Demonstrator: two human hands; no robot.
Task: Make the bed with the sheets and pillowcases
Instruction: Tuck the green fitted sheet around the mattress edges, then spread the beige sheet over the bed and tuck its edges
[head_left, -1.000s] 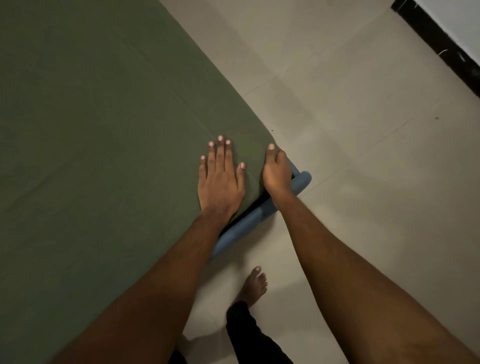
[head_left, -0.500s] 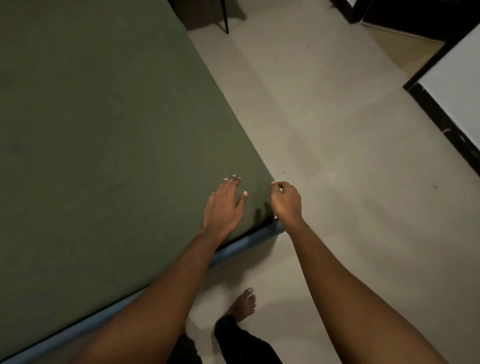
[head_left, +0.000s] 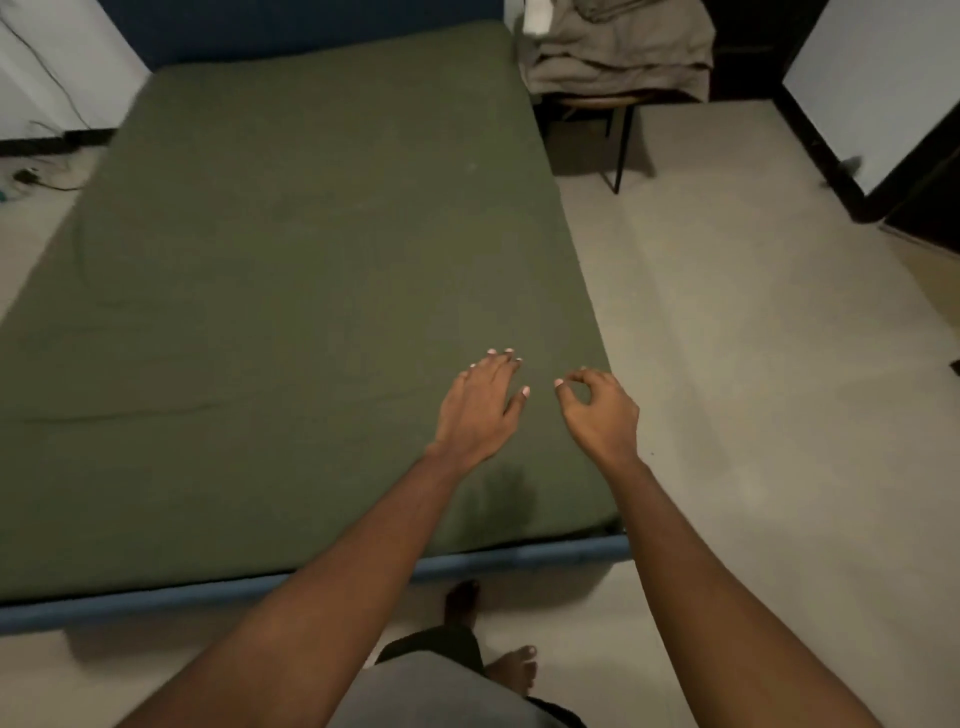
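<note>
- Green sheet (head_left: 311, 270) lies spread flat over the whole bed, reaching down to the blue bed frame (head_left: 156, 597) along the near edge.
- Mostly smooth, that sheet, with a faint crease running toward its near left part.
- Left hand (head_left: 478, 410) is over the sheet's near right corner, palm down, fingers spread and loose, gripping nothing; whether it touches the cloth cannot be told.
- Right hand (head_left: 600, 413) sits just beside it, closer to the sheet's right edge, fingers curled with thumb and forefinger nearly meeting, nothing visible between them.
- Beyond the sheet's far right corner stands a chair (head_left: 618, 109) piled with beige cloth (head_left: 618, 49).
- Pale floor (head_left: 753, 364) runs right of the sheet.
- Bare feet stand on it below the frame.
</note>
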